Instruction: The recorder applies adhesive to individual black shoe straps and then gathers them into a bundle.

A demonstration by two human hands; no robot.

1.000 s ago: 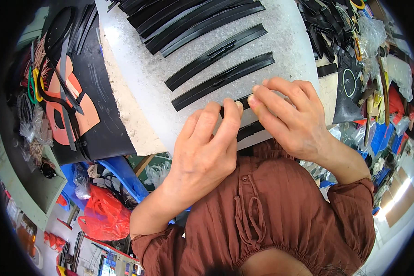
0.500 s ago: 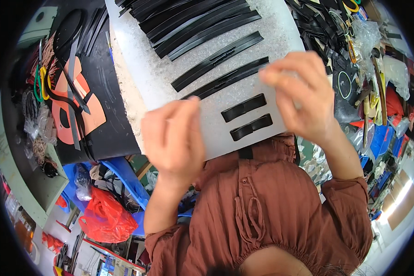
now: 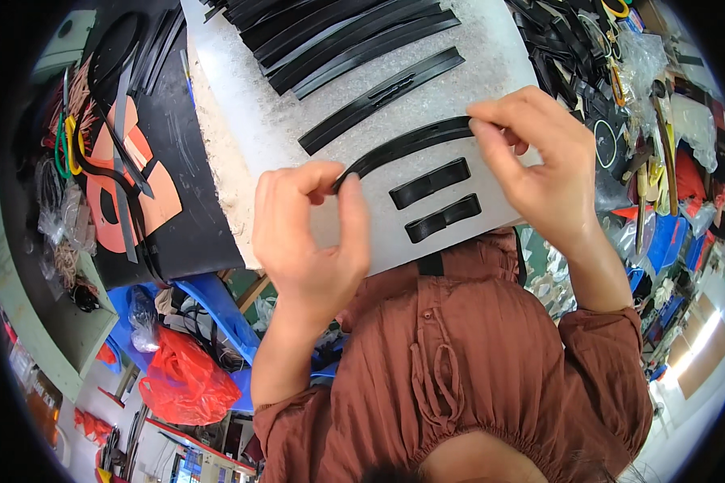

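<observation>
i see the left hand (image 3: 310,233) pinching one end of a long black strip (image 3: 403,145), thumb and forefinger closed on its tip. the right hand (image 3: 540,157) grips the other end the same way, fingers shut on it just above the pale grey foam sheet (image 3: 266,121) that covers the bench. the strip spans between the two hands in a slight upward bow, lifted off the sheet or barely touching it; i cannot tell which. just below it lie two short black strips (image 3: 431,183), side by side, between the hands and near the sheet's front edge. above it a second long black strip (image 3: 383,98) lies flat on the foam, and beyond that a row of more black strips (image 3: 338,32) is laid close together at the far end. to the left a black sheet (image 3: 181,201) holds orange cut pieces (image 3: 109,173). a red plastic bag (image 3: 177,378) sits on the floor below the bench edge.
</observation>
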